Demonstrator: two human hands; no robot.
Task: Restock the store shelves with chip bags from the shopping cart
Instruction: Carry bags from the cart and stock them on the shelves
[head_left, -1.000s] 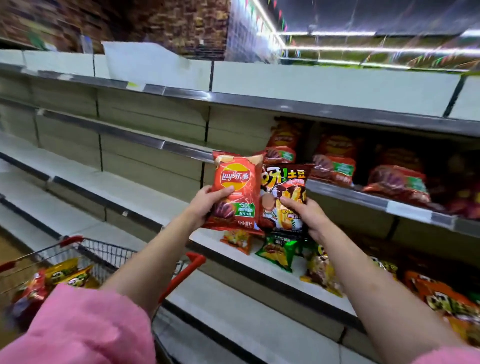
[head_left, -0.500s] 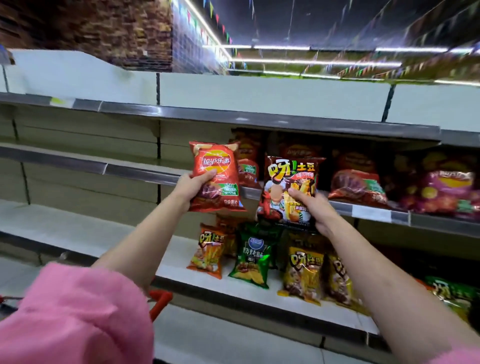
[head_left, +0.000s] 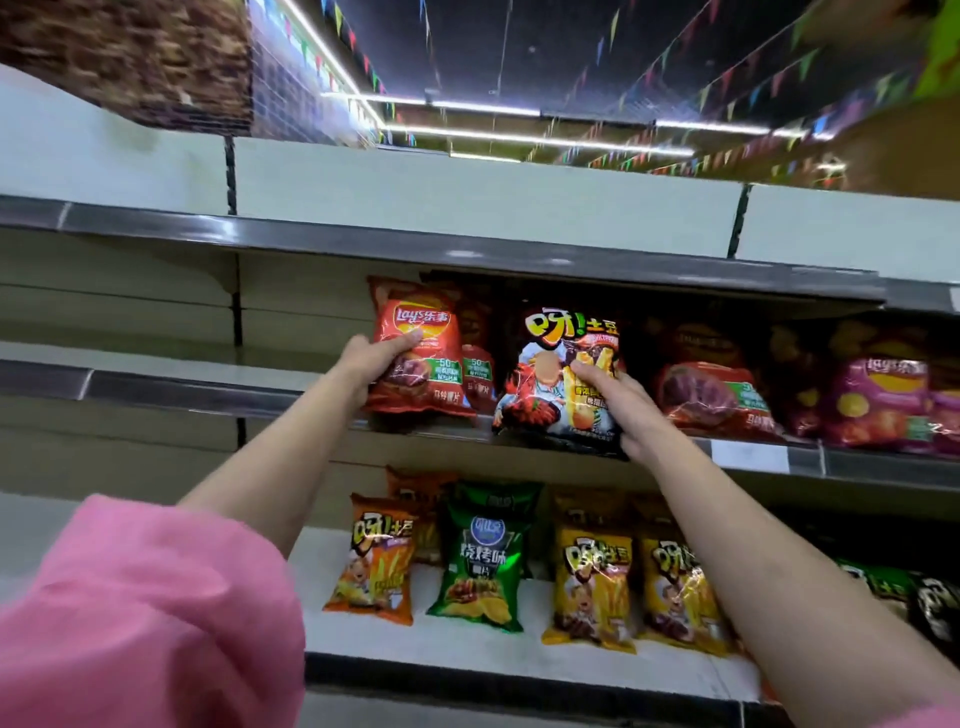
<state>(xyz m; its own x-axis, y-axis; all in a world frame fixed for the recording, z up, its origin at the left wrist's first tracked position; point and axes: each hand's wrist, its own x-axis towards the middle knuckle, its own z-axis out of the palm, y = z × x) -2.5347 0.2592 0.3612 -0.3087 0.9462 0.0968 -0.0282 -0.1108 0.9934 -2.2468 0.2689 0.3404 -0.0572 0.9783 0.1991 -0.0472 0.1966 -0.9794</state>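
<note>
Purple chip bag (head_left: 883, 400) blurred, label unreadable.

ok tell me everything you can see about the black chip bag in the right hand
The black chip bag is glossy, crinkled foil-like plastic with big yellow and white lettering on top and printed fries and red food below. It stands upright, front to the camera, its bottom edge at the front lip of the middle shelf, between red bags. The right hand holds its lower right side, thumb across the front. The left hand's red bag stands apart from it.

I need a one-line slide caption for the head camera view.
Left hand sets a red Lay's bag and right hand a black chip bag on the middle shelf.
</note>
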